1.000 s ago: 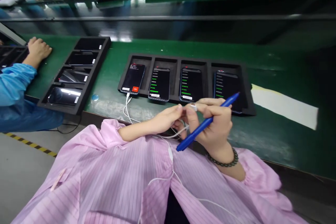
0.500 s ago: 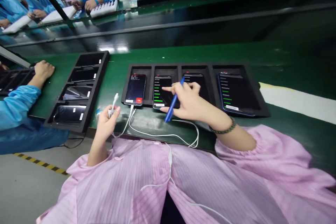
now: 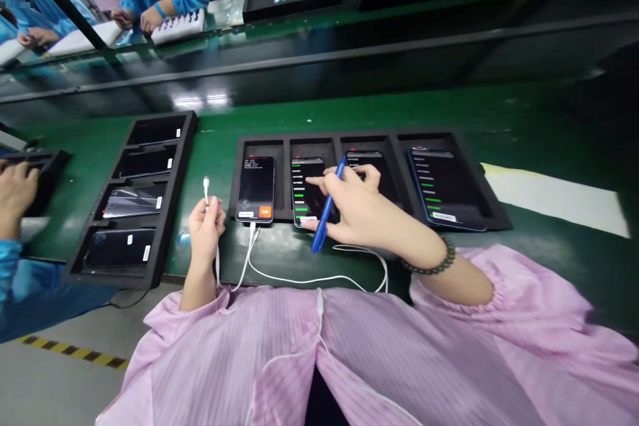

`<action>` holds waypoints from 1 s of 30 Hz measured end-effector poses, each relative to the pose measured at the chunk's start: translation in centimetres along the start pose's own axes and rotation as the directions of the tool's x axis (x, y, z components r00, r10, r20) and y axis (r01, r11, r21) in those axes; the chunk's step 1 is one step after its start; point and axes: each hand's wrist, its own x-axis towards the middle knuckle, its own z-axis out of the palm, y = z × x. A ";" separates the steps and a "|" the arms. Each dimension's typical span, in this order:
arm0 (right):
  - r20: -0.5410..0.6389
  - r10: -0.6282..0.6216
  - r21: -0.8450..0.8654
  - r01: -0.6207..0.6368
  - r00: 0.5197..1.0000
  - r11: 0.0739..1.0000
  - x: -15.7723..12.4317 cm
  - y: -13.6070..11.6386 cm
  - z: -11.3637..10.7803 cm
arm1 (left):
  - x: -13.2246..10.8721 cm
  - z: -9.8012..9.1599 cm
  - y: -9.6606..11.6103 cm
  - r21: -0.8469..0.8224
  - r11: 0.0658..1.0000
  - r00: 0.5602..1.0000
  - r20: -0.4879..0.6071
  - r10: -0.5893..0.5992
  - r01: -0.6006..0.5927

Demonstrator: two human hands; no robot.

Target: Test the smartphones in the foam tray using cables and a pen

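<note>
A black tray on the green belt holds several phones with lit screens. My left hand is closed on a white cable, its plug sticking up, left of the tray. My right hand grips a blue pen and its forefinger touches the screen of the second phone. The leftmost phone has another white cable plugged into its near end. The far right phone lies untouched.
A second black tray with dark phones lies to the left. A co-worker's hand in a blue sleeve rests at the far left. A white strip crosses the belt at right. Other people work at the back.
A second ago both hands were together at the cable plug near my chest. My left hand carried the plug out to the left; my right hand went to the second phone's screen.
</note>
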 end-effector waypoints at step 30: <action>-0.214 -0.041 0.020 0.046 0.976 0.999 -1.9 1.0 -1.7 | -8.4 4.2 0.3 0.856 0.254 0.877 0.477 -0.053 -0.450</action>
